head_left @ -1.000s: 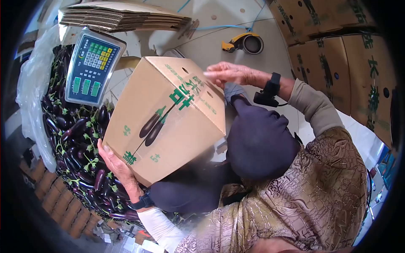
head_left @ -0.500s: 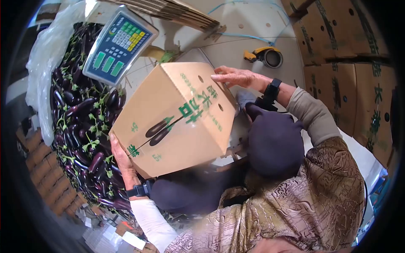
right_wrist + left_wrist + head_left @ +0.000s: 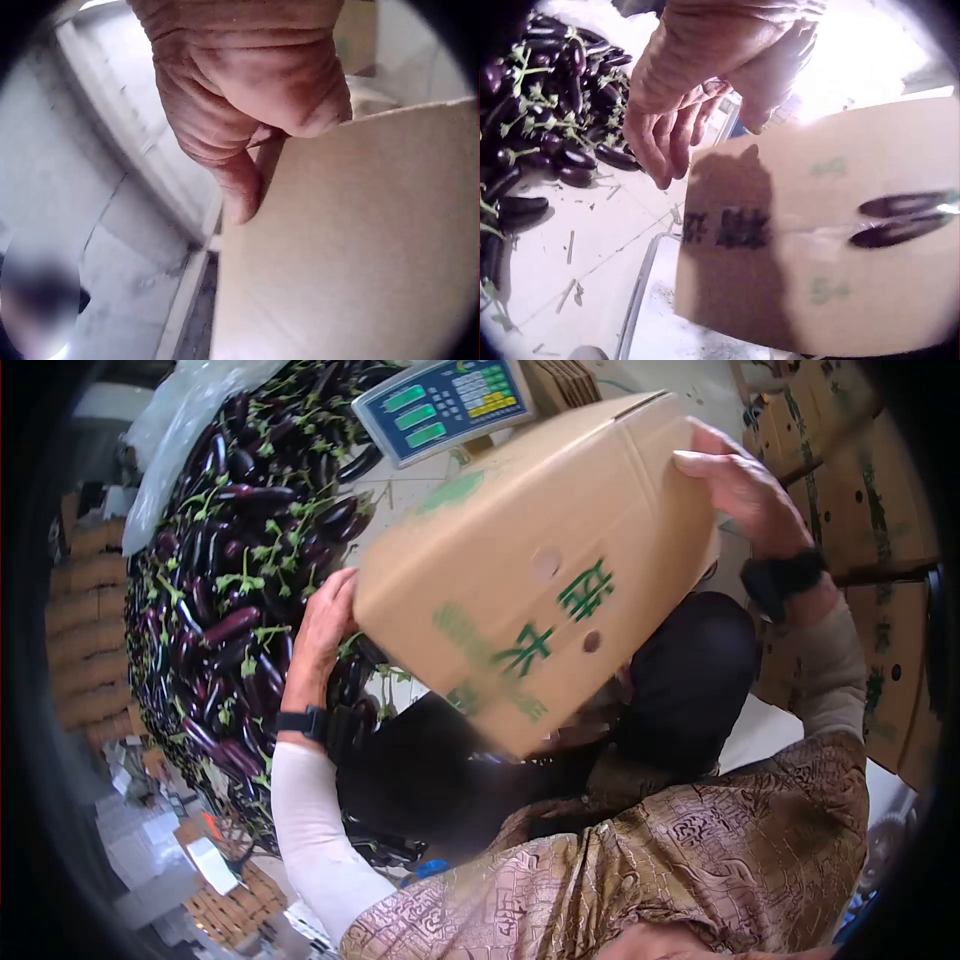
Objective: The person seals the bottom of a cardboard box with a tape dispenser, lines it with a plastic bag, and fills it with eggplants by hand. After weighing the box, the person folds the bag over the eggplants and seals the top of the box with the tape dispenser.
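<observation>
A large cardboard box (image 3: 470,580) with green lettering and round holes is tilted in front of my knees. My right hand (image 3: 755,495) grips its upper right edge; in the right wrist view a digit of that hand (image 3: 247,67) lies over the box face. At the box's left end is my left hand (image 3: 322,620), with its fingertips right at the corner. Seen from the left wrist, the fingers of the left hand (image 3: 705,67) hang loosely past that end, and the thumb tip overlaps the top edge. Eggplant pictures mark the box side (image 3: 832,262) there.
A big heap of eggplants (image 3: 235,625) covers the left side. Behind the box stands a scale display (image 3: 440,410), with folded cardboard (image 3: 565,382) beside it. Printed cartons (image 3: 850,490) are stacked at the right. A pale platform (image 3: 656,315) shows under the box.
The box has been turned and raised, so its lettered, holed side now faces the head camera. My right hand moved from above the box to its edge. The view shifted left.
</observation>
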A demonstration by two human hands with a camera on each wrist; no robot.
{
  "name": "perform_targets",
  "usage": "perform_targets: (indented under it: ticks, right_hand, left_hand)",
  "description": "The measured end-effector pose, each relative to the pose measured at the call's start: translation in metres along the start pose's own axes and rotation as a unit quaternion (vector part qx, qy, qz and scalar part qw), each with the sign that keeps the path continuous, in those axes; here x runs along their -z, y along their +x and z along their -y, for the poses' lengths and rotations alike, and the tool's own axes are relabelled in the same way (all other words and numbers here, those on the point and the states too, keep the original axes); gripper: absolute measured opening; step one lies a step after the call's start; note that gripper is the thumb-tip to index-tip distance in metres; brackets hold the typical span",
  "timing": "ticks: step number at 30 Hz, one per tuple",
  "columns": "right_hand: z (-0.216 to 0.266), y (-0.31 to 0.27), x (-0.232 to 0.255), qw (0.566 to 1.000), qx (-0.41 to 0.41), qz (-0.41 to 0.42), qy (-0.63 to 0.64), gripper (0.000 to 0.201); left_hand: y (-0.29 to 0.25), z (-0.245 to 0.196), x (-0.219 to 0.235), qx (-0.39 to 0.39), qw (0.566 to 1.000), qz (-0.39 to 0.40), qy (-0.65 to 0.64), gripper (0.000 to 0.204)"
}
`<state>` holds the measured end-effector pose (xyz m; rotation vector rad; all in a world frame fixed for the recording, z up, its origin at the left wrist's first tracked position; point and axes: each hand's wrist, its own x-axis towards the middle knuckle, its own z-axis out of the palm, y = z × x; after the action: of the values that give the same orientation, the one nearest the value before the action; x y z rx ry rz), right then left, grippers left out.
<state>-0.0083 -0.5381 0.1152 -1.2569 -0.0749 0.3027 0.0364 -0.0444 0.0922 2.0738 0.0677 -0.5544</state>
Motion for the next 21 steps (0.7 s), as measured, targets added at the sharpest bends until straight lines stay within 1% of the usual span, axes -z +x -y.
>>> perform_targets:
  ticks: [1, 2, 3, 4, 5, 6, 7, 8, 9, 10, 11, 12, 13, 14, 15, 16, 17, 18, 19, 20, 21]
  right_hand:
    - [0.022, -0.009, -0.023, 0.998, 0.039, 0.025, -0.052, 0.042]
    - [0.032, -0.014, -0.042, 0.997, 0.043, 0.034, -0.058, 0.042]
    - [0.039, -0.021, -0.061, 0.991, 0.019, 0.06, -0.121, 0.049]
    - [0.047, -0.03, -0.083, 0.979, -0.005, 0.084, -0.185, 0.057]
    - [0.07, -0.046, -0.12, 0.938, 0.01, 0.1, -0.331, 0.052]
    - [0.061, -0.039, -0.129, 0.885, 0.001, 0.169, -0.435, 0.04]
    - [0.039, -0.043, -0.132, 0.851, 0.141, 0.194, -0.468, 0.032]
    - [0.019, -0.052, -0.136, 0.799, 0.276, 0.216, -0.489, 0.025]
    - [0.01, -0.058, -0.152, 0.833, 0.183, 0.242, -0.464, 0.021]
    - [0.0, -0.067, -0.164, 0.829, 0.165, 0.25, -0.471, 0.026]
    - [-0.008, -0.071, -0.176, 0.813, 0.112, 0.265, -0.506, 0.022]
    - [-0.02, -0.074, -0.184, 0.776, 0.145, 0.276, -0.549, 0.022]
    - [-0.034, -0.076, -0.19, 0.736, 0.177, 0.285, -0.588, 0.023]
    - [-0.048, -0.077, -0.191, 0.735, 0.177, 0.286, -0.589, 0.023]
    - [-0.061, -0.076, -0.192, 0.712, 0.18, 0.284, -0.616, 0.023]
    - [-0.07, -0.074, -0.192, 0.688, 0.183, 0.282, -0.643, 0.023]
    - [-0.077, -0.073, -0.191, 0.687, 0.184, 0.284, -0.643, 0.023]
    - [-0.082, -0.071, -0.187, 0.727, 0.19, 0.267, -0.603, 0.025]
    - [-0.083, -0.068, -0.182, 0.763, 0.195, 0.251, -0.563, 0.028]
    - [-0.081, -0.064, -0.179, 0.771, 0.243, 0.165, -0.565, 0.035]
    - [-0.071, -0.056, -0.173, 0.751, 0.276, 0.1, -0.591, 0.039]
  left_hand:
    - [-0.004, -0.011, -0.003, 0.003, 1.0, -0.012, 0.013, 0.062]
    - [-0.008, -0.019, -0.006, 0.023, 0.999, -0.015, -0.036, 0.065]
    - [-0.014, -0.027, -0.01, 0.042, 0.995, -0.015, -0.085, 0.067]
    - [-0.021, -0.038, -0.015, 0.025, 0.995, -0.003, -0.092, 0.069]
    - [-0.028, -0.047, -0.022, 0.007, 0.995, 0.008, -0.099, 0.07]
    - [-0.035, -0.053, -0.028, -0.03, 0.996, 0.03, -0.085, 0.072]
    - [-0.045, -0.065, -0.037, -0.034, 0.995, 0.034, -0.086, 0.076]
    - [-0.053, -0.073, -0.044, -0.058, 0.993, 0.04, -0.095, 0.081]
    - [-0.06, -0.076, -0.053, -0.079, 0.991, 0.045, -0.103, 0.085]
    - [-0.064, -0.076, -0.063, -0.078, 0.99, 0.042, -0.108, 0.085]
    - [-0.067, -0.077, -0.073, -0.097, 0.988, 0.026, -0.12, 0.091]
    - [-0.069, -0.08, -0.083, -0.117, 0.985, 0.011, -0.13, 0.097]
    - [-0.066, -0.077, -0.094, -0.118, 0.984, 0.009, -0.132, 0.097]
    - [-0.059, -0.065, -0.107, -0.117, 0.989, -0.025, -0.092, 0.1]
    - [-0.053, -0.05, -0.121, -0.114, 0.99, -0.061, -0.053, 0.103]
    - [-0.05, -0.036, -0.135, -0.149, 0.983, -0.093, -0.047, 0.09]
    - [-0.048, -0.02, -0.146, -0.184, 0.974, -0.125, -0.04, 0.078]
    - [-0.048, -0.005, -0.153, -0.063, 0.989, -0.133, -0.01, 0.063]
    - [-0.045, 0.011, -0.155, -0.071, 0.985, -0.153, 0.033, 0.052]
    - [-0.041, 0.029, -0.157, -0.103, 0.978, -0.183, -0.004, 0.049]
    - [-0.038, 0.041, -0.158, -0.134, 0.968, -0.208, -0.04, 0.046]
